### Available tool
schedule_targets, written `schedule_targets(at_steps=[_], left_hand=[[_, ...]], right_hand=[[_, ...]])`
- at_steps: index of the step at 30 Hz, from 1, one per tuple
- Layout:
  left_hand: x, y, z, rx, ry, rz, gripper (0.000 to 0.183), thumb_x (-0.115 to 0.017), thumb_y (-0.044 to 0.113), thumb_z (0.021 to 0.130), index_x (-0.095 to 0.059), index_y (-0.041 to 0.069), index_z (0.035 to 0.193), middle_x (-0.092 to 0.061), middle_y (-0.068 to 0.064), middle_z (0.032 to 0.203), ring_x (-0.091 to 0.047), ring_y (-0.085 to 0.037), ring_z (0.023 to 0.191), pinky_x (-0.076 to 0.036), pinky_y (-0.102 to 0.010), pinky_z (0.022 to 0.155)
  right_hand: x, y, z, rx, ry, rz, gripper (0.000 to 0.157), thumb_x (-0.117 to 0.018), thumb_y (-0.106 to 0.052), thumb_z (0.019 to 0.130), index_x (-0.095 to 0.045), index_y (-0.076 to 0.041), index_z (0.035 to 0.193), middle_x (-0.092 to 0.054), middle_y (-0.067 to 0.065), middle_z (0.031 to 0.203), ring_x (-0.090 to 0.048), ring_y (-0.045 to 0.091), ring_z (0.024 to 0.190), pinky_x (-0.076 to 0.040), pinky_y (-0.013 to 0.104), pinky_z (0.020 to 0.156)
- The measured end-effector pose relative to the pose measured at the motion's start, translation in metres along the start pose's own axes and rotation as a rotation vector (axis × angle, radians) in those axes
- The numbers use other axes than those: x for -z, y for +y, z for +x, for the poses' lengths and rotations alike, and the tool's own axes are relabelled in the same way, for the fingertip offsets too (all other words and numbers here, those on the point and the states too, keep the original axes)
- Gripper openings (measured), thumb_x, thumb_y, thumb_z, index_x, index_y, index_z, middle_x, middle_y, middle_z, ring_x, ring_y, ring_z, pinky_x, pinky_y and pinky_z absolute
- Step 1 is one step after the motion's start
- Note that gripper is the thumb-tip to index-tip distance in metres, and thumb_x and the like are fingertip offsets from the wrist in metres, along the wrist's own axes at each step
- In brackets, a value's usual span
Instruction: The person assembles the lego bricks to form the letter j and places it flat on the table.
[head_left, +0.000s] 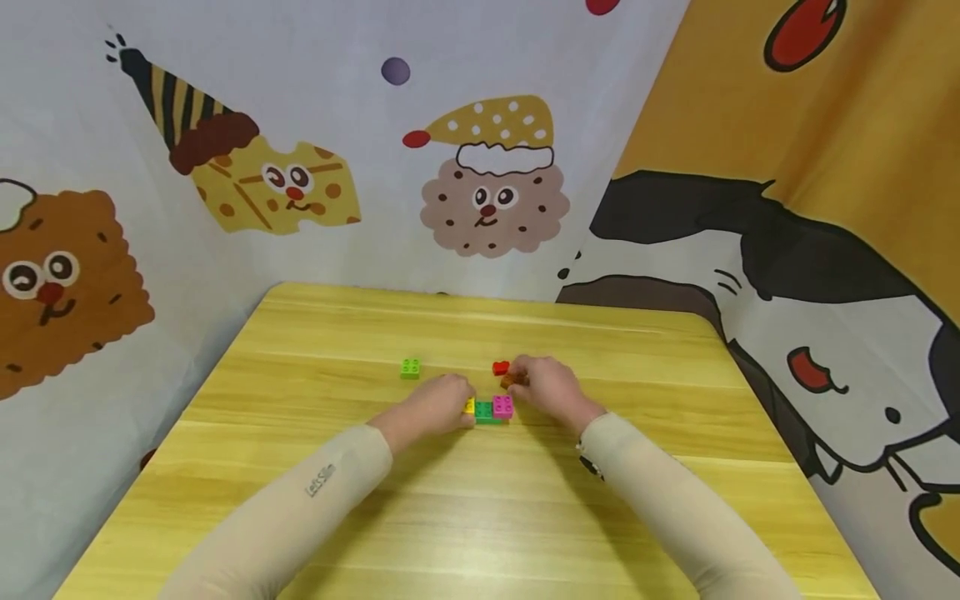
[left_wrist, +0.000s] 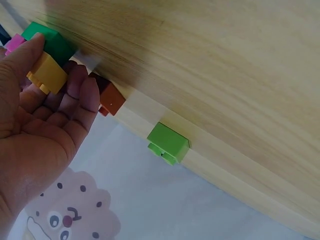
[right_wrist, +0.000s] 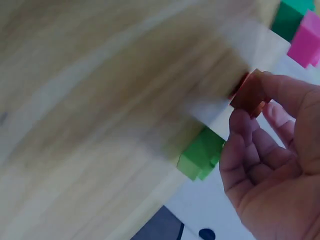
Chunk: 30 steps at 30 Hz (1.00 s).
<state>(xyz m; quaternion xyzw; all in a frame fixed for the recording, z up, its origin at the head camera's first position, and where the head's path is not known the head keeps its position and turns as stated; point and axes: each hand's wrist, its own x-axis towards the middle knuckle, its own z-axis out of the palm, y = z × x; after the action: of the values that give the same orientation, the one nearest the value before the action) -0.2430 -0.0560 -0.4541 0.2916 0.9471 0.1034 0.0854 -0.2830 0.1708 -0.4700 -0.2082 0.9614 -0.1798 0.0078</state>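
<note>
Brown brick (right_wrist: 247,94) pinched in right grip (head_left: 548,386), beyond stack (head_left: 487,412) held by left grip (head_left: 437,404); apparent pickup, likely calling for a steady lift.

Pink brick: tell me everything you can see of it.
The pink brick is a small toy building block, plastic by the look of it, with four round studs on a squarish top. It sits upright, studs up and bare, on the right-hand end of the dark green brick in the head view. The right hand is close by; no finger clearly touches it.
</note>
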Motion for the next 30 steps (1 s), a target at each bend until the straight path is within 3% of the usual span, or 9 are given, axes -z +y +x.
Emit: schedule_targets(at_steps=[5,8,14,18,20,24,30], left_hand=[[-0.002,0.0,0.0,-0.007,-0.002,-0.004,0.033,-0.078,0.031,0.087,-0.072,0.005,0.108,-0.067,0.001,0.09,-0.056,-0.01,0.076,-0.051,-0.028,0.071],[-0.002,-0.001,0.0,-0.014,0.006,-0.005,0.03,-0.079,0.03,0.086,-0.072,0.006,0.103,-0.066,0.002,0.087,-0.056,-0.011,0.075,-0.051,-0.029,0.069],[-0.002,-0.003,0.001,-0.021,0.024,0.007,0.025,-0.079,0.03,0.085,-0.071,0.008,0.094,-0.061,0.004,0.079,-0.053,-0.012,0.072,-0.049,-0.03,0.066],[-0.003,-0.003,0.001,-0.025,0.016,-0.006,0.026,-0.079,0.03,0.086,-0.072,0.008,0.097,-0.062,0.005,0.08,-0.054,-0.012,0.071,-0.048,-0.03,0.066],[-0.004,-0.003,0.002,-0.025,0.014,-0.007,0.027,-0.078,0.03,0.087,-0.072,0.007,0.099,-0.062,0.005,0.08,-0.054,-0.012,0.071,-0.048,-0.03,0.066],[-0.003,-0.003,0.001,-0.024,0.017,-0.013,0.026,-0.079,0.03,0.087,-0.072,0.008,0.098,-0.061,0.005,0.079,-0.053,-0.012,0.071,-0.047,-0.03,0.065],[-0.003,-0.004,0.001,-0.022,0.02,-0.003,0.03,-0.079,0.03,0.087,-0.073,0.006,0.104,-0.065,0.003,0.087,-0.055,-0.013,0.076,-0.047,-0.03,0.068]], right_hand=[[0.011,0.003,-0.009,0.004,-0.011,0.17,0.024,-0.074,-0.026,0.091,-0.069,-0.017,0.113,-0.067,-0.01,0.094,-0.061,0.011,0.082,-0.053,0.031,0.069],[0.022,-0.002,-0.018,0.052,-0.04,0.265,0.025,-0.074,-0.026,0.092,-0.069,-0.018,0.114,-0.066,-0.011,0.096,-0.06,0.011,0.084,-0.053,0.029,0.067],[0.031,-0.015,-0.03,0.205,-0.119,0.254,0.027,-0.074,-0.024,0.092,-0.068,-0.018,0.117,-0.066,-0.011,0.098,-0.061,0.015,0.088,-0.054,0.031,0.07],[0.027,-0.018,-0.034,0.218,-0.109,0.257,0.033,-0.076,-0.026,0.09,-0.067,-0.015,0.12,-0.067,-0.007,0.101,-0.063,0.019,0.093,-0.054,0.034,0.076],[0.024,-0.017,-0.036,0.193,-0.098,0.297,0.038,-0.077,-0.028,0.089,-0.066,-0.013,0.122,-0.067,-0.005,0.102,-0.063,0.018,0.093,-0.054,0.034,0.077],[0.017,-0.014,-0.038,0.067,-0.094,0.427,0.045,-0.071,-0.038,0.092,-0.064,-0.011,0.127,-0.067,-0.005,0.11,-0.062,0.015,0.096,-0.054,0.031,0.078],[0.007,-0.013,-0.038,-0.165,-0.191,0.803,0.048,-0.064,-0.043,0.096,-0.062,-0.012,0.132,-0.065,0.006,0.118,-0.065,0.03,0.098,-0.057,0.043,0.082]])
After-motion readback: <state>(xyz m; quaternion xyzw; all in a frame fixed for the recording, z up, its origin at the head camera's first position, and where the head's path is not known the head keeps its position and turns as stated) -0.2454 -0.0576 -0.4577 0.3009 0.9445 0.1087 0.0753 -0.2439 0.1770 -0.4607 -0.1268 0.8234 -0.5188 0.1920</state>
